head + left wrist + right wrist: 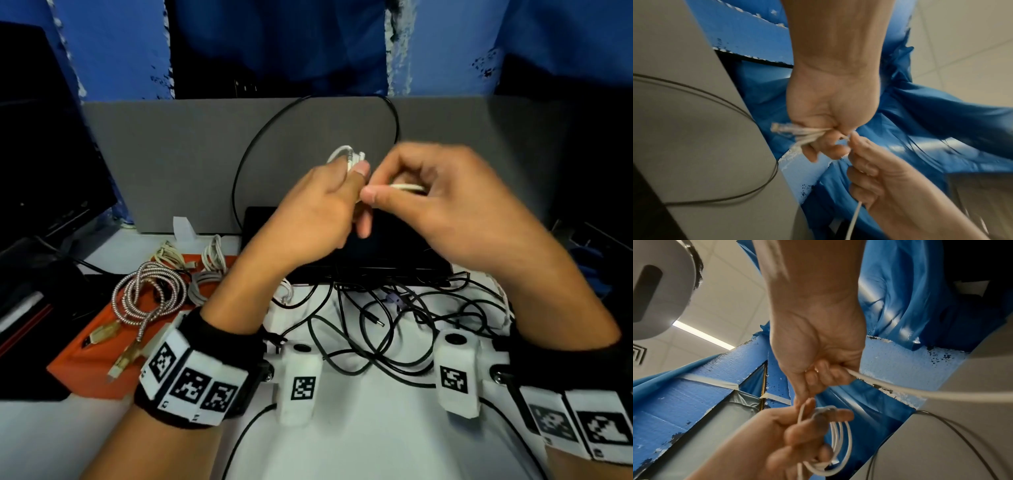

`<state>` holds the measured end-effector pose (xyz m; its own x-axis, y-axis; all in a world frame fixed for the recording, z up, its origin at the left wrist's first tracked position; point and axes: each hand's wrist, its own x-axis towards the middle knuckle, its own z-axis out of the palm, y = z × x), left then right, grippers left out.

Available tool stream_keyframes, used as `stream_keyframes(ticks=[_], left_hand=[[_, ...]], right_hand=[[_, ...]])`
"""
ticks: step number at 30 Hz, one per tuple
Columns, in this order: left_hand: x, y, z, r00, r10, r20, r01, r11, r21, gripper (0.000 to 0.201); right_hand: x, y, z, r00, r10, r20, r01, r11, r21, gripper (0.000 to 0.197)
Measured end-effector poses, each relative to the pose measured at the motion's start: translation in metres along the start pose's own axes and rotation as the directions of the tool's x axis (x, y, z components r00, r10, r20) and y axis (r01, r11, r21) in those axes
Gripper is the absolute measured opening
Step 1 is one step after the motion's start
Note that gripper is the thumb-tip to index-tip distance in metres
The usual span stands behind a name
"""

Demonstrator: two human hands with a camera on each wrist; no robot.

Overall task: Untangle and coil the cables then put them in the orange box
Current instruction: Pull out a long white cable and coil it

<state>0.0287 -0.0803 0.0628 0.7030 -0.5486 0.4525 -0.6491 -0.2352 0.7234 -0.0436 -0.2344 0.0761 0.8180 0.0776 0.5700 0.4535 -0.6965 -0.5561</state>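
Head view shows both hands up over the table (376,438). Left hand (308,219) has its fingers curled tight around a small white cable (346,156) coil. At 3 o'clock from it, the right hand (445,205) pinches the loose end. Black cables (370,329) lie tangled below. At 9 o'clock sits the orange box (85,363), holding a braided cable (144,294) and other coils.

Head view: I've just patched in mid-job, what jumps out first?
Both hands are raised mid-frame over the desk: the left hand grips a small white cable coil while the right hand pinches its loose end. Below them a tangle of black cables sprawls on the white table. At left, the orange box already holds several coiled cables, including a braided cable.
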Motion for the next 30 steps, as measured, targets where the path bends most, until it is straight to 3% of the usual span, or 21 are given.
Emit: stream_keyframes(ticks=[3,6,9,12,16,18,23,27,30], left_hand=[[-0.003,0.002,-0.009,0.981,-0.027,0.190,0.082,0.953,-0.292,0.062],[-0.008,0.001,-0.018,0.950,0.034,0.311,0.116,0.886,-0.449,0.053],[-0.008,0.003,-0.020,0.944,0.106,0.312,0.105,0.799,-0.592,0.041],[-0.006,0.002,-0.015,0.938,0.166,0.305,0.136,0.631,-0.763,0.038],[-0.006,0.004,-0.006,0.882,0.252,0.398,0.263,0.438,-0.860,0.036],[-0.005,0.005,-0.006,0.854,0.275,0.442,0.323,0.384,-0.865,0.034],[-0.006,0.005,-0.011,0.828,0.217,0.517,0.415,0.382,-0.826,0.044],[-0.011,0.014,-0.005,0.858,0.238,0.455,0.369,0.329,-0.869,0.042],[-0.015,0.018,-0.002,0.903,0.305,0.301,0.232,0.243,-0.942,0.048]], right_hand=[[0.003,0.005,0.000,0.981,0.011,-0.195,0.012,0.993,0.118,0.025],[0.006,0.008,0.006,0.965,-0.056,-0.256,0.048,0.998,-0.039,0.017],[0.007,0.009,0.009,0.971,-0.061,-0.232,0.046,0.996,-0.073,0.035],[0.004,0.004,0.015,0.980,-0.035,-0.196,0.028,0.999,-0.036,0.039],[0.004,0.002,0.022,0.959,-0.052,-0.280,0.039,0.998,-0.052,0.035],[0.004,0.001,0.020,0.959,-0.037,-0.280,0.027,0.999,-0.039,0.035],[0.003,0.004,0.017,0.981,-0.044,-0.187,0.015,0.988,-0.152,0.038],[0.003,0.004,0.015,0.971,-0.058,-0.233,0.061,0.998,0.009,0.041],[0.004,0.003,0.011,0.966,0.011,-0.257,0.050,0.971,0.232,0.045]])
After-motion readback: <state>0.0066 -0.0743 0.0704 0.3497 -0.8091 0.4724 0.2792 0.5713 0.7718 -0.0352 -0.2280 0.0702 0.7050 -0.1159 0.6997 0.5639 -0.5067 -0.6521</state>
